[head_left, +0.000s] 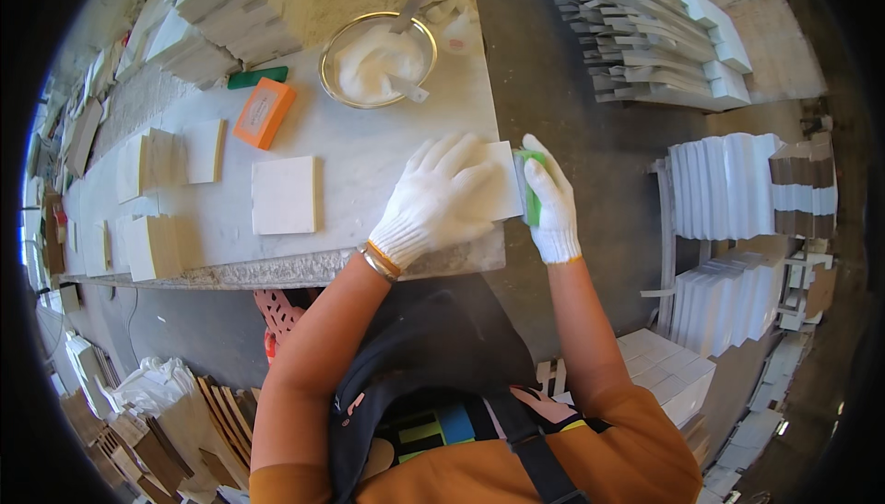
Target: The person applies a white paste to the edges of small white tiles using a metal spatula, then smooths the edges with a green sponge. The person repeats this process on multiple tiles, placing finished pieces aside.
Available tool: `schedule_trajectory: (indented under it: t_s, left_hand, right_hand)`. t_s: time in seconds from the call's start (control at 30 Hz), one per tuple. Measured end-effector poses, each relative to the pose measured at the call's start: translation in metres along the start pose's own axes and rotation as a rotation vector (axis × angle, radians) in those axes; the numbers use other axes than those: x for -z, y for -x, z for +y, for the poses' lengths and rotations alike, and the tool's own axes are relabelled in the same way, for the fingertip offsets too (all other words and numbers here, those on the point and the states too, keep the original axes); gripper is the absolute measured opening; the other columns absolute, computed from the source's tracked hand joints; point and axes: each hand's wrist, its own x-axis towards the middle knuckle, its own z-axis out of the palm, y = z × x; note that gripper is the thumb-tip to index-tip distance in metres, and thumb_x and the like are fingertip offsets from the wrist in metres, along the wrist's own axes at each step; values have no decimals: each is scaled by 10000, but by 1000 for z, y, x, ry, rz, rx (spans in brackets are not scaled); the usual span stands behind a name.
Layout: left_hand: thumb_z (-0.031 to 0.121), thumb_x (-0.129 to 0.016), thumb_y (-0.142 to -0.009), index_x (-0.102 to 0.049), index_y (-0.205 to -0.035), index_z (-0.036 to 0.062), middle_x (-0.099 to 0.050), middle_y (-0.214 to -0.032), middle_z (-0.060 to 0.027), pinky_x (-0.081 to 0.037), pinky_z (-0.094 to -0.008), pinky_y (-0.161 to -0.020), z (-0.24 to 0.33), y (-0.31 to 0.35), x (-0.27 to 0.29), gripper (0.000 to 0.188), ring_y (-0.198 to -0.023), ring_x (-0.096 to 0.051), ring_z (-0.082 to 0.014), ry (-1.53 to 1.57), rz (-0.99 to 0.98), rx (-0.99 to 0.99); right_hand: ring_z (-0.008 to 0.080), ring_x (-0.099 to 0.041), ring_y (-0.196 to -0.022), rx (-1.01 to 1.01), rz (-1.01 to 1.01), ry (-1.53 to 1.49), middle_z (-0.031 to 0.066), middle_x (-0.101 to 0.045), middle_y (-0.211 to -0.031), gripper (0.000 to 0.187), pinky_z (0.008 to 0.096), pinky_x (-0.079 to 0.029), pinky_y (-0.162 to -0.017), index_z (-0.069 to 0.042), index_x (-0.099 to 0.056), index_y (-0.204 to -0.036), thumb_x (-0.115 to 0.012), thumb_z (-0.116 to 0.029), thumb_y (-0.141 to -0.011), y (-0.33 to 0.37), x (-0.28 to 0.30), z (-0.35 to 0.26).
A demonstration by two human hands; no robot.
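Observation:
My left hand [435, 198], in a white knit glove, lies flat over a square white tile [502, 181] near the table's right end, its fingers stretched out and slightly blurred. The tile's right part reaches past the table edge. In my gloved right hand [556, 205] is a green sanding block [532, 193], gripped between thumb and fingers against the tile's right edge. The glove covers part of the block. To the left, another white tile [284, 196] rests on the tabletop.
A metal bowl [324, 80] of white powder with scrapers stands beyond my hands. Left of it are an orange box [264, 113] and a dark green pad [257, 77]. Tile stacks [152, 248] line the table's left; stacked white slabs [724, 186] stand right, across the floor.

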Motion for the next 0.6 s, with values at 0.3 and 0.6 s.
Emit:
schedule_trajectory:
  t_s: [0.3, 0.6]
  left_hand:
    - [357, -854, -657, -647, -1278, 149, -525, -1465, -199, -364, -558, -1159, 1, 0, 4, 687, -1392, -470, -409, 0, 23, -1]
    - [330, -846, -655, -643, -1282, 147, -528, -1455, -190, -373, -552, -1150, 2, -1, 5, 684, -1386, -473, -402, -17, 20, -9]
  right_hand:
    - [194, -584, -1257, 254, -65, 501, 145, -624, -1376, 600, 332, -440, -1087, -4, -521, -1489, -717, -191, -953, 31, -3, -16]
    - [227, -589, -1264, 136, -69, 464, 166, -613, -1390, 634, 345, -440, -1097, -6, -528, -1477, -756, -227, -928, 8, -8, -28]
